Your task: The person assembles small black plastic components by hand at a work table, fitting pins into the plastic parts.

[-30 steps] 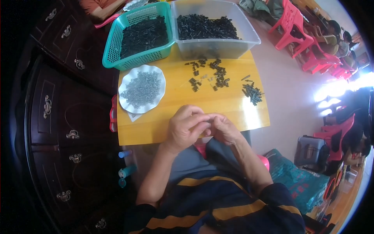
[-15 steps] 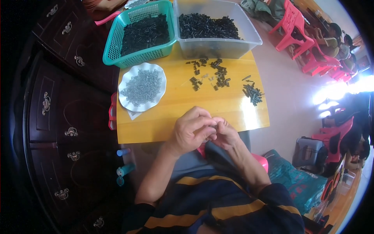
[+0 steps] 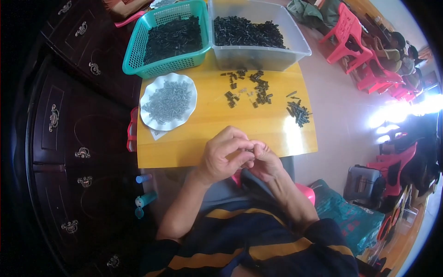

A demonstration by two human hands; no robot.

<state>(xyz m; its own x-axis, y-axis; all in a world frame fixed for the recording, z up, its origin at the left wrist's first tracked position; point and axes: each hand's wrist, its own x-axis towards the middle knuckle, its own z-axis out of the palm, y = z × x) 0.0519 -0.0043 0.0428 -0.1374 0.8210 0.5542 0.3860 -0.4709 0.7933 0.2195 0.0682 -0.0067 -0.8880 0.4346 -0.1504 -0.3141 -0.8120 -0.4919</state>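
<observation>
My left hand (image 3: 226, 152) and my right hand (image 3: 264, 160) meet just over the near edge of the yellow table (image 3: 194, 150). Both have their fingers closed around something small, which the fingertips hide almost wholly. Beyond them lie loose clusters of small dark translucent pieces (image 3: 262, 88) and a few clear bits. To the right is a heap of thin dark rod-like pieces (image 3: 299, 113). On the left stands a white wavy-rimmed plate (image 3: 146, 87) heaped with small clear pieces (image 3: 168, 102).
A green basket (image 3: 134, 57) and a clear plastic bin (image 3: 258, 57), both holding many black pieces, stand at the far edge. Dark drawers (image 3: 55, 115) line the left. Pink chairs (image 3: 346, 37) and a teal bag (image 3: 346, 217) are at right. Another person's arm (image 3: 129, 7) shows at top left.
The view has shifted very slightly. My hands stay pressed together in the same place, with only a tiny movement of the fingers.
</observation>
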